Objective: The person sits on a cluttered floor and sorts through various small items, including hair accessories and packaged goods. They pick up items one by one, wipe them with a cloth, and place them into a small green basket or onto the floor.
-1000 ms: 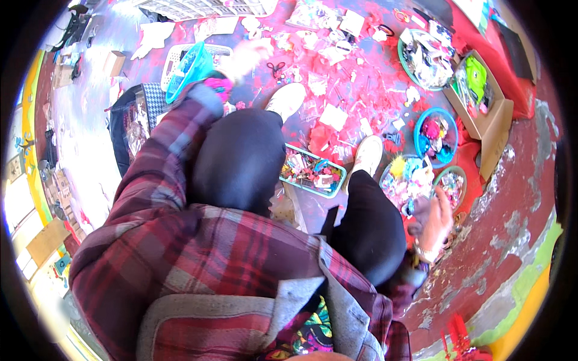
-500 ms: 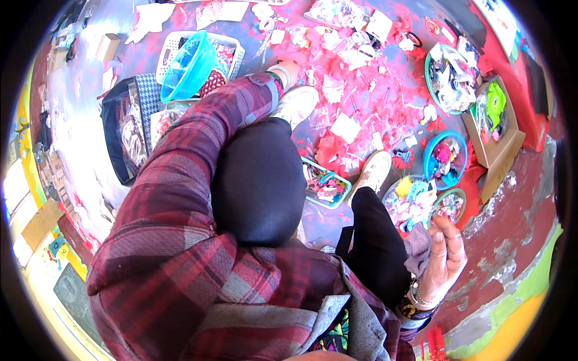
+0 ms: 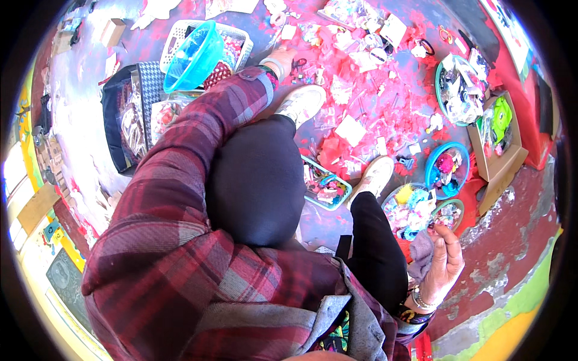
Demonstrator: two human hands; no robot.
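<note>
My left arm, in a red plaid sleeve, reaches past my bent knee toward the littered floor. My left hand (image 3: 282,58) is low beside a small dark ringed item (image 3: 300,62); its fingers are too small and turned away to read. Closer to me on the right, my right hand (image 3: 444,265) is raised, its fingers bent round a crumpled purple-grey cloth (image 3: 422,255). Behind that hand stand a small green basket (image 3: 462,210) and a clear tub (image 3: 385,207) of colourful soft bits. A pale green tray (image 3: 347,201) of small items lies between my shoes.
Red scraps and plastic packets cover the floor. On the left, a blue basin (image 3: 201,60) rests on a white basket (image 3: 245,55), near a dark fabric box (image 3: 114,129). A blue basket (image 3: 428,168), a full green basket (image 3: 438,90) and a cardboard box (image 3: 503,159) line the right.
My left hand has shifted slightly left over the floor, and the small dark ringed item now shows beside it. The right hand still holds the cloth. The whole view has tilted a little.
</note>
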